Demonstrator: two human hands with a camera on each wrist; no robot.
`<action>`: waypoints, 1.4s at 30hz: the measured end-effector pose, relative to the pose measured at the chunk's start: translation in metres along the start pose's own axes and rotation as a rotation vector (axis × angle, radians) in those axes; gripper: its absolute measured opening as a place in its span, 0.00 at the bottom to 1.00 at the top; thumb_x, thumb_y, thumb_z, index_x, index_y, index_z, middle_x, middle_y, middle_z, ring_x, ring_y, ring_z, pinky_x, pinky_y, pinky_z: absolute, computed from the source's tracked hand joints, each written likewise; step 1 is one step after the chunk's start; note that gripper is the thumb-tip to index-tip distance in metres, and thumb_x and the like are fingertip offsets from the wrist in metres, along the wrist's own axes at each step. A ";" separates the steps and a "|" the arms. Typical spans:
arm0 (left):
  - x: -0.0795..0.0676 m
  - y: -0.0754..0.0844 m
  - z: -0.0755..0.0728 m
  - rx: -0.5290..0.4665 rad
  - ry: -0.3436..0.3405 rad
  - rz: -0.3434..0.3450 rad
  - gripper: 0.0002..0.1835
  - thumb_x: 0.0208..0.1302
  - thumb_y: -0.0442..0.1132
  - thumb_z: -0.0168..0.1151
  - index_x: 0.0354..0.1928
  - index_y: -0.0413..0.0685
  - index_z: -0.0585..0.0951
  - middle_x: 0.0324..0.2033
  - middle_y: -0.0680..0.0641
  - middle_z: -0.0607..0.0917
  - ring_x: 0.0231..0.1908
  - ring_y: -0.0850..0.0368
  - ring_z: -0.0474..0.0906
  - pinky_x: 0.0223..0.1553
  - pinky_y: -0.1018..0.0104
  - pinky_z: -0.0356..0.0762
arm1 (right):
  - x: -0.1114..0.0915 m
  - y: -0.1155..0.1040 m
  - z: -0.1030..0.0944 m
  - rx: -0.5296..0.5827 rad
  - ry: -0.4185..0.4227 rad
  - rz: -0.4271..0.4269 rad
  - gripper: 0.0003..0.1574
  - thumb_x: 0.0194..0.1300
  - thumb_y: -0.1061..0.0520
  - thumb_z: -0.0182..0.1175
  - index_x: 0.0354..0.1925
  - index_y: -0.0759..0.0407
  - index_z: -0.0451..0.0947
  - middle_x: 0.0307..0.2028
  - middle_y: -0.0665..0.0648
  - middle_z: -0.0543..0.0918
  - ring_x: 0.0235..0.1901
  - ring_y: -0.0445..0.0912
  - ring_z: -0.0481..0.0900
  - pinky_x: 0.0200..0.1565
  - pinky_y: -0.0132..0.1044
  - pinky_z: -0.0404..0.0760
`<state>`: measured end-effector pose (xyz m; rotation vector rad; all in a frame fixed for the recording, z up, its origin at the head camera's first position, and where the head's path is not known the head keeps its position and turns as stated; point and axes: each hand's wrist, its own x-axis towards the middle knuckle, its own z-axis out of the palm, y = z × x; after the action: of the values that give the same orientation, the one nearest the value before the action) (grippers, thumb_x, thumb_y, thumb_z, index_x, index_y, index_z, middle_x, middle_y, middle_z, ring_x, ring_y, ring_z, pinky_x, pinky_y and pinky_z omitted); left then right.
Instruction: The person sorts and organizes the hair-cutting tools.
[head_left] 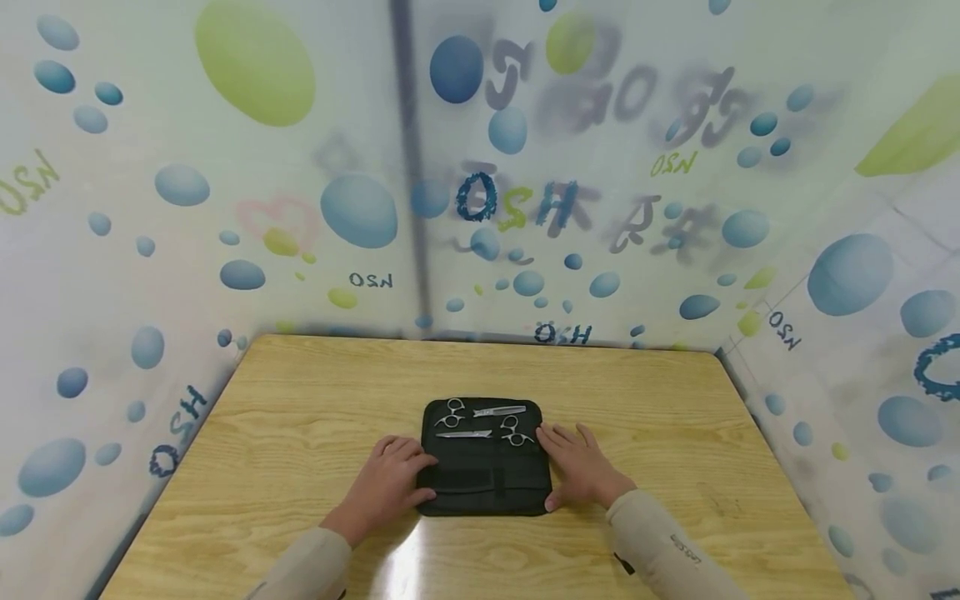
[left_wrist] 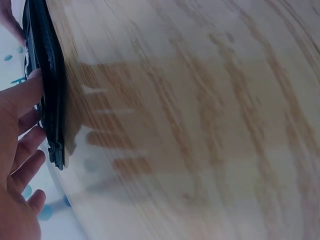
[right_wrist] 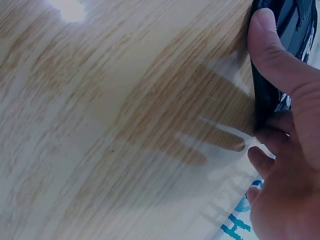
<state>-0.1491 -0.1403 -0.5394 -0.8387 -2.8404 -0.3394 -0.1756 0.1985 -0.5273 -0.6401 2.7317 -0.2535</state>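
Note:
A black hairdressing scissors case lies on the wooden table. Two metal scissors lie in its far half: thinning scissors with a toothed blade, and plain hair scissors, their finger rings at opposite ends. At the case's left edge is my left hand, its thumb and a fingertip right at the border. My right hand touches the right edge, fingers spread. In the right wrist view the thumb rests on the zipped rim. The left wrist view shows relaxed fingers beside the case's side.
The light wood table reaches back to a patterned wall with blue and green spots. Similar walls stand at the left and right. Hand shadows and a bright reflection fall on the tabletop.

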 end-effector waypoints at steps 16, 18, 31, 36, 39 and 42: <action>0.000 0.000 0.002 -0.040 -0.027 0.002 0.14 0.52 0.51 0.73 0.41 0.57 0.86 0.39 0.55 0.84 0.50 0.54 0.76 0.59 0.48 0.69 | 0.000 -0.001 0.000 -0.013 -0.004 0.004 0.72 0.41 0.34 0.76 0.75 0.57 0.54 0.75 0.55 0.58 0.75 0.54 0.54 0.73 0.61 0.42; 0.001 0.001 0.002 -0.051 -0.053 -0.017 0.14 0.52 0.49 0.73 0.42 0.57 0.87 0.40 0.55 0.84 0.51 0.53 0.76 0.60 0.48 0.68 | 0.000 -0.001 0.000 -0.011 0.000 0.002 0.72 0.41 0.34 0.76 0.75 0.57 0.54 0.75 0.55 0.58 0.75 0.54 0.54 0.73 0.61 0.42; 0.005 -0.003 -0.007 -0.058 -0.073 -0.018 0.13 0.48 0.44 0.76 0.39 0.59 0.89 0.37 0.60 0.89 0.49 0.53 0.79 0.60 0.45 0.68 | 0.000 0.000 0.001 -0.012 -0.001 -0.006 0.72 0.41 0.33 0.75 0.75 0.57 0.53 0.75 0.55 0.57 0.75 0.55 0.55 0.73 0.61 0.43; 0.005 -0.005 -0.009 -0.066 -0.078 -0.019 0.13 0.49 0.43 0.76 0.40 0.59 0.88 0.38 0.61 0.89 0.49 0.54 0.80 0.60 0.46 0.68 | 0.000 0.000 0.000 -0.018 -0.005 -0.013 0.71 0.42 0.33 0.75 0.75 0.57 0.53 0.75 0.55 0.57 0.75 0.54 0.55 0.73 0.61 0.43; 0.005 -0.005 -0.010 -0.075 -0.083 -0.023 0.13 0.50 0.43 0.75 0.41 0.59 0.88 0.38 0.61 0.89 0.50 0.53 0.79 0.60 0.46 0.68 | 0.000 0.001 -0.002 -0.019 -0.004 -0.028 0.70 0.43 0.34 0.76 0.75 0.58 0.55 0.75 0.56 0.59 0.74 0.56 0.55 0.73 0.62 0.44; 0.003 -0.006 -0.010 -0.082 -0.072 -0.014 0.13 0.50 0.42 0.75 0.40 0.59 0.88 0.39 0.60 0.89 0.51 0.52 0.79 0.59 0.46 0.69 | 0.002 0.004 -0.007 0.006 -0.009 -0.034 0.65 0.45 0.40 0.77 0.74 0.58 0.58 0.74 0.57 0.62 0.74 0.57 0.56 0.72 0.62 0.43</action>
<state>-0.1543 -0.1459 -0.5304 -0.8633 -2.9178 -0.4385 -0.1808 0.2015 -0.5223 -0.6849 2.7121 -0.2656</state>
